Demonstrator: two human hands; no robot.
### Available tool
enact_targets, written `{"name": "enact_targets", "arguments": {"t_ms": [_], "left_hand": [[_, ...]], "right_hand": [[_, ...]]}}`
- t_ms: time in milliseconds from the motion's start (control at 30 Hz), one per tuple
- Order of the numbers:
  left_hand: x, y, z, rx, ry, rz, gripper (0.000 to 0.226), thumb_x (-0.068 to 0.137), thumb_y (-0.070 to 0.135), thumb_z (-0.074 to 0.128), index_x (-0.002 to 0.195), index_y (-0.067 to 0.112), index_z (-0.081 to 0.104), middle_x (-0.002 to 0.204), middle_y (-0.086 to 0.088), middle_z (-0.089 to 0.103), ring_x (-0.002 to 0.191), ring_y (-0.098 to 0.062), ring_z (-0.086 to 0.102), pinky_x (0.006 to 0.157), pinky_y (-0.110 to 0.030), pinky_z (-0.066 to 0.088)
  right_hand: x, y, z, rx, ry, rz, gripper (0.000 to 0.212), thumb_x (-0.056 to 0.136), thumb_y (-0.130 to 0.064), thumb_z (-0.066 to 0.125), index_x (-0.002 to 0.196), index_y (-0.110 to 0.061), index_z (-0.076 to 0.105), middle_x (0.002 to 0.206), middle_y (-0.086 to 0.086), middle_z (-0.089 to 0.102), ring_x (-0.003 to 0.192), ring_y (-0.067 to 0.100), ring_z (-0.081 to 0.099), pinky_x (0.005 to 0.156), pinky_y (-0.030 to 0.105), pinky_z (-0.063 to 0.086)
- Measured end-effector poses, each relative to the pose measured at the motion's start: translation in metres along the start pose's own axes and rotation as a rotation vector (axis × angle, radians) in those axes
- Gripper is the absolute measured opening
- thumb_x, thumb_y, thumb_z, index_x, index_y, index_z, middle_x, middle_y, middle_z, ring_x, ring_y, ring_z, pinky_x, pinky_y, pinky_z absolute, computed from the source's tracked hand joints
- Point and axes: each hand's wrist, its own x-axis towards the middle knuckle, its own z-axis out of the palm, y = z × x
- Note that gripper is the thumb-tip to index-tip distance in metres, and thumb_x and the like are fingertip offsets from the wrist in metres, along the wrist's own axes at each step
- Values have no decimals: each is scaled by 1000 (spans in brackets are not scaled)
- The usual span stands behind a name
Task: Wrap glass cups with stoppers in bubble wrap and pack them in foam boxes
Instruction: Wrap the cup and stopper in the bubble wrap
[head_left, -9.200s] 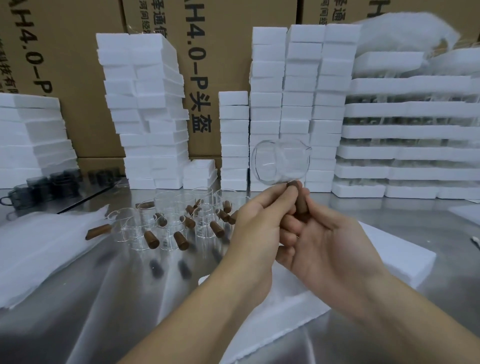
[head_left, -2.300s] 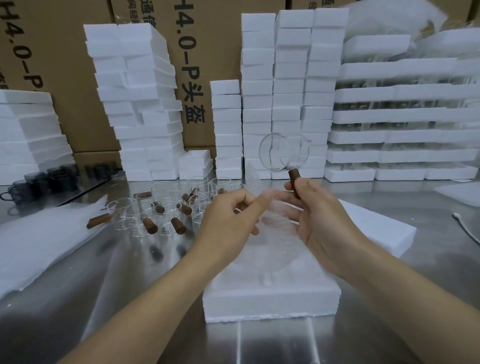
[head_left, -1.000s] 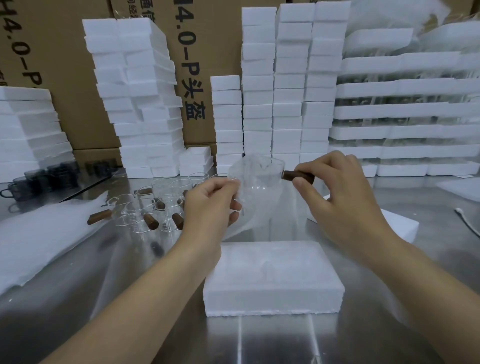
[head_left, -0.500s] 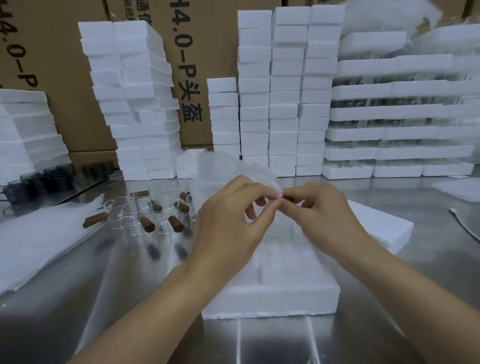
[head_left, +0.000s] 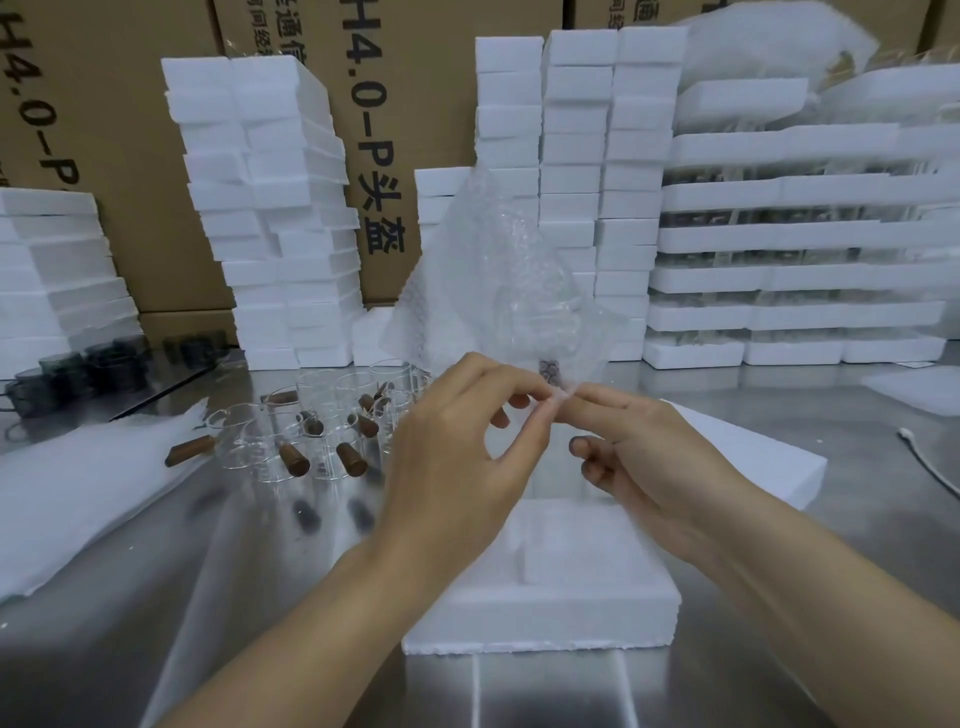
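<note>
Above the foam box (head_left: 571, 613) at the centre of the steel table (head_left: 156, 597): the bubble wrap (head_left: 483, 249) is held up as a loose pouch. The glass cup (head_left: 535, 306) shows faintly through it, with the brown stopper (head_left: 549, 370) low down.

The left hand (head_left: 462, 457) and right hand (head_left: 644, 452) meet just under the pouch. Thumb and forefinger of each pinch the same gathered corner of film. The other fingers are loosely curled and hold nothing.

Likely trouble:
- The load seems to ride on 2 fingertip pinches of thin, slick film. If 1 slips, the cup could drop onto foam or steel.
- The upper flap stands free and unfolded, so the wrap may spring open and let the cup tip out.
- The left forearm passes near the unwrapped cups (head_left: 311, 441). A wide swing could knock them together.

Writing:
- The central carton (head_left: 415, 104) reads "4.0-P 头盔", running sideways, with part of an H above.
- The left carton (head_left: 104, 104) reads "4.0-P", cropped.
- The small characters along the top edge are cut off and not readable.
- No marks show on the foam, wrap or glass.
</note>
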Motion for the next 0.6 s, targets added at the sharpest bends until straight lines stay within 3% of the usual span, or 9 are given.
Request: {"name": "enact_targets", "arguments": {"t_ms": [100, 167, 233, 367, 433, 500, 567, 600], "left_hand": [[-2, 1, 1, -37, -57, 48, 8, 100, 30, 76, 108, 32, 78, 98, 17, 64, 80, -11, 62, 66, -18, 40], [-2, 2, 1, -45, -102, 94, 9, 100, 30, 76, 108, 32, 78, 99, 16, 63, 77, -10, 61, 65, -15, 38], [-3, 4, 0, -34, -149, 160, 8, 101, 31, 75, 108, 32, 78, 99, 17, 62, 73, -10, 60, 64, -13, 37], [-3, 9, -2, -51, -149, 216, 15, 99, 34, 75, 109, 23, 81, 102, 15, 66, 81, -5, 60, 72, -22, 50], [1, 11, -7, -63, -55, 168, 18, 100, 31, 70, 113, 21, 77, 107, 10, 65, 95, -7, 61, 82, -24, 50], [8, 10, -15, -47, 65, 56, 24, 98, 28, 70, 122, 24, 71, 117, 6, 61, 107, -12, 60, 89, -22, 47], [15, 3, -24, -81, 132, -76, 45, 92, 28, 76, 133, 32, 59, 132, 9, 54, 122, -14, 56, 98, -17, 44], [18, -1, -29, -141, 113, -136, 58, 88, 30, 79, 140, 36, 53, 141, 12, 50, 131, -13, 53, 103, -16, 42]], "right_hand": [[-1, 0, 0, 40, -17, -34, 15, 96, -22, 71, 102, -21, 84, 102, -8, 76, 58, 8, 43, 67, 24, 37], [0, 2, 1, 60, 2, -49, 31, 97, -4, 61, 86, -22, 83, 87, -5, 76, 52, 8, 37, 63, 23, 37], [1, 2, 1, 52, 41, -53, 32, 93, 5, 57, 83, -18, 79, 72, -2, 69, 52, 10, 38, 63, 25, 40], [4, 2, -2, -33, 117, -86, 12, 93, -4, 67, 89, -9, 77, 76, 8, 64, 69, 22, 51, 67, 32, 44], [3, 2, -4, -102, 165, -148, 12, 91, -15, 79, 79, -13, 77, 64, -2, 55, 59, 14, 44, 56, 23, 39], [3, 0, -4, -240, 171, -229, 16, 90, -22, 82, 75, -28, 81, 61, -18, 65, 53, 9, 53, 49, 15, 42], [3, -2, -5, -325, 166, -285, 7, 88, -28, 84, 83, -32, 83, 80, -22, 76, 68, 7, 70, 59, 12, 49], [1, -2, -5, -383, 177, -322, 5, 86, -28, 84, 84, -31, 81, 78, -26, 75, 66, 3, 68, 61, 9, 45]]}}
